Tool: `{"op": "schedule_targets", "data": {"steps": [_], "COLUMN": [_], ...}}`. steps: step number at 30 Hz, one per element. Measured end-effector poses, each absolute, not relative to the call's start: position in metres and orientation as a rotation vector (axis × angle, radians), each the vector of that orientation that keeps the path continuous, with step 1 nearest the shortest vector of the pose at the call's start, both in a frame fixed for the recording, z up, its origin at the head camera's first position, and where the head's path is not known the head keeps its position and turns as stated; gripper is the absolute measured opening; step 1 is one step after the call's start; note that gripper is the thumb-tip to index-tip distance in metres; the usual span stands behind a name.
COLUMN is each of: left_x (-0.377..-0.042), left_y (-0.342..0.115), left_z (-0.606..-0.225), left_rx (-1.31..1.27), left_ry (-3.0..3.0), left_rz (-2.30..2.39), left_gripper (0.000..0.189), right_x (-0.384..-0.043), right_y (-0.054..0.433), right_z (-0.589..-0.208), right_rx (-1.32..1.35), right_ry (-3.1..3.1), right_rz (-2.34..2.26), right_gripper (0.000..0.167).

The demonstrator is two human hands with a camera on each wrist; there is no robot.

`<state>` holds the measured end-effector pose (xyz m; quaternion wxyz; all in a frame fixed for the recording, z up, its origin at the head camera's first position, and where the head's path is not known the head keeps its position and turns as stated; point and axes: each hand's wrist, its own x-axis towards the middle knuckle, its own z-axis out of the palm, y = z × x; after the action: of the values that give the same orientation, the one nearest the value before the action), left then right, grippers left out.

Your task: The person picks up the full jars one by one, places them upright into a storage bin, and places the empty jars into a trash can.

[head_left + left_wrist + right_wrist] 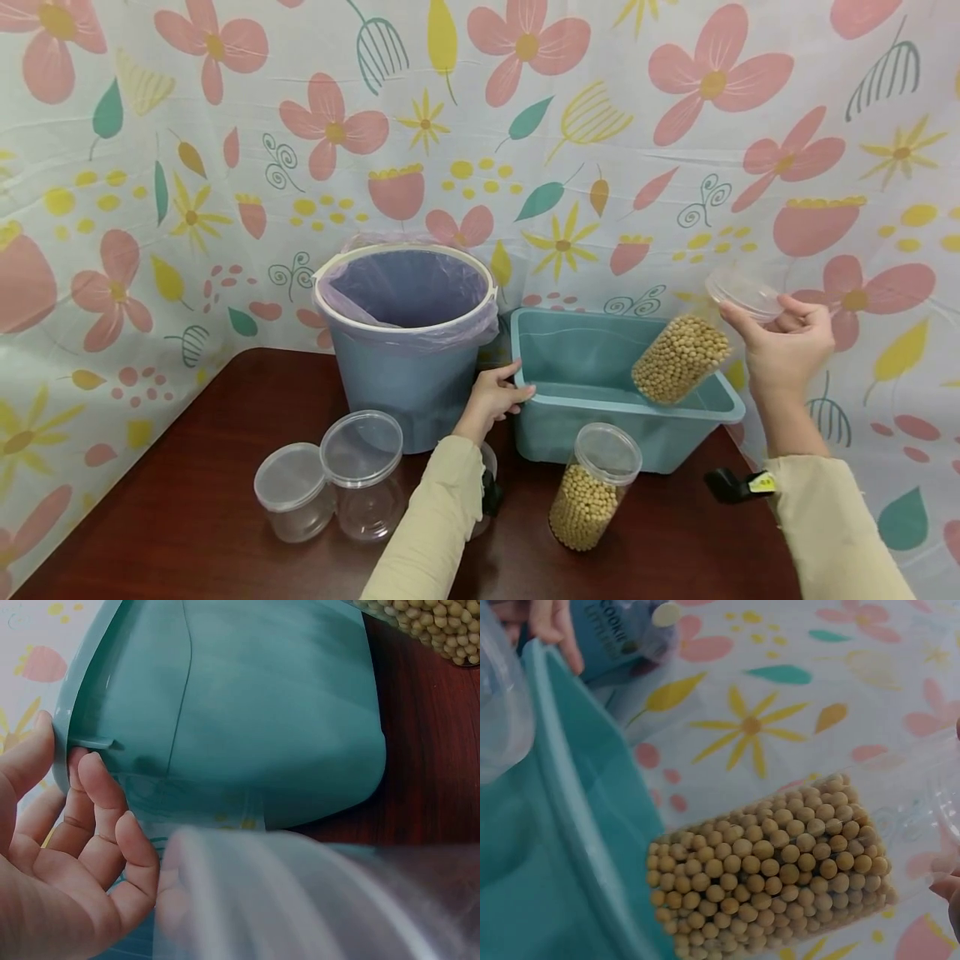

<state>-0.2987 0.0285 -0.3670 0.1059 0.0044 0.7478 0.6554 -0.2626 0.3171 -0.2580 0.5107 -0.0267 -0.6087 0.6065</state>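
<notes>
My right hand (787, 350) grips a clear plastic jar of soybeans (678, 358) near its lidded end, at the right. The jar tilts with its bottom down and left, over the right part of a teal rectangular basin (540, 433). In the right wrist view, the soybeans (772, 862) fill the lower part of that jar. At the basin's left end, my left hand (495, 396) pinches the rim between thumb and fingers, seen also in the left wrist view. A second lidded jar of soybeans (585, 504) stands on the table before the basin.
A blue bucket (390, 367) lined with a lilac bag stands left of the basin. Two lidded clear jars (292, 483) without beans stand at the front left. Another clear container (487, 462) is partly hidden by my left forearm. A floral cloth (420, 167) hangs behind.
</notes>
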Motion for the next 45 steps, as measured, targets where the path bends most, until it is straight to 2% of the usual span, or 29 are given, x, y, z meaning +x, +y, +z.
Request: {"op": "schedule_targets", "data": {"steps": [9, 19, 30, 37, 45], "left_x": [-0.299, -0.299, -0.298, -0.299, -0.299], "left_y": [0.030, 0.032, 0.032, 0.030, 0.029], "left_z": [-0.367, -0.367, -0.367, -0.366, -0.366], "left_rx": [0.007, -0.001, 0.001, 0.006, 0.001], "left_ry": [2.203, 2.196, 2.200, 2.200, 2.204], "left_rz": [1.933, 1.947, 1.960, 1.963, 1.965], "left_gripper": [0.057, 0.056, 0.055, 0.055, 0.055], "right_x": [-0.273, -0.284, -0.313, -0.288, -0.284], "right_y": [0.317, 0.320, 0.353, 0.334, 0.331], "right_z": [-0.295, -0.331, -0.385, -0.367, -0.364], "right_rx": [-0.233, -0.210, -0.169, -0.091, 0.083], "right_ry": [-1.742, -1.933, -2.126, -2.322, -2.530], "right_rz": [1.253, 1.152, 1.095, 0.911, 0.748], "right_gripper": [0.053, 0.055, 0.056, 0.064, 0.061]}}
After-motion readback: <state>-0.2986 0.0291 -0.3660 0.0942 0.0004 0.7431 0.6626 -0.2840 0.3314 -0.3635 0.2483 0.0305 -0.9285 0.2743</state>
